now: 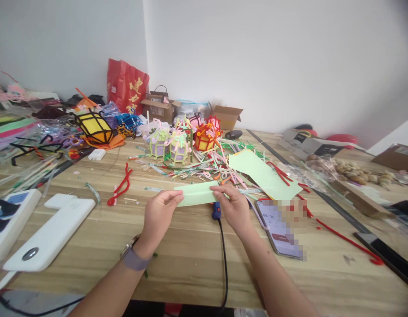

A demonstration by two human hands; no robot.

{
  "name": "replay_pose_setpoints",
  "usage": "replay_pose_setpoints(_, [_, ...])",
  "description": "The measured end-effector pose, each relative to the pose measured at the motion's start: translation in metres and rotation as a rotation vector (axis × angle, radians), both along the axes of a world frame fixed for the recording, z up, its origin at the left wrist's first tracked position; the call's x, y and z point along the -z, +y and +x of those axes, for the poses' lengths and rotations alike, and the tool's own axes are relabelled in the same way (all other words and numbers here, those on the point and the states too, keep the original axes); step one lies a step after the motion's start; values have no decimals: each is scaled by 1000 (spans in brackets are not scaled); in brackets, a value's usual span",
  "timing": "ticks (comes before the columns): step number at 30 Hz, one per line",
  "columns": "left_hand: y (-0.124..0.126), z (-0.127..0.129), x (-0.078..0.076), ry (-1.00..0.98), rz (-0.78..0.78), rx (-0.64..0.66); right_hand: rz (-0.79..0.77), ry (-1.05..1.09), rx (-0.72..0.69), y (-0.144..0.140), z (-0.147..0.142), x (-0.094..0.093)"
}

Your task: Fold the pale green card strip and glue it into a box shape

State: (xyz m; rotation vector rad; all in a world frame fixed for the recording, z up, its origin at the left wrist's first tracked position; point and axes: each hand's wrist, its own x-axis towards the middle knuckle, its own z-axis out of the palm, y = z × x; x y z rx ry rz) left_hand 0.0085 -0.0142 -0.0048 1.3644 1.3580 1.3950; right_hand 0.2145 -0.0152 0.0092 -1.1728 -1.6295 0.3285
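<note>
A light green paper strip (pixel 197 194) is held flat between both hands just above the wooden table (pixel 191 264). My left hand (pixel 159 214) pinches its left end with thumb and fingers. My right hand (pixel 233 206) pinches its right end. Under the right hand lies a blue tool tip (pixel 216 211) with a black cable running toward me. A larger light green sheet (pixel 261 174) lies to the right, behind the hands. A watch sits on my left wrist.
A phone (pixel 280 229) lies right of my right hand. Red pipe cleaners (pixel 120 187) and loose scraps litter the table. Small pipe-cleaner lanterns (pixel 177 143) stand behind, with cardboard boxes (pixel 225 116) and a red bag (pixel 126 86). White devices (pixel 48 233) sit at left.
</note>
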Motion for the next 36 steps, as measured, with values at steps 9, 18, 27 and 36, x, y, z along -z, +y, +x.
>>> replay_pose_setpoints(9, [-1, 3, 1, 27, 40, -22, 48, -77, 21, 1, -4, 5])
replay_pose_setpoints(18, [5, 2, 5, -273, -21, -6, -61, 64, -56, -1, -5, 5])
replay_pose_setpoints(27, [-4, 6, -3, -217, 20, 148, -136, 218, 9, 0, -12, 13])
replay_pose_setpoints(36, [2, -1, 3, -272, 8, 90, -118, 181, 127, -4, -17, 12])
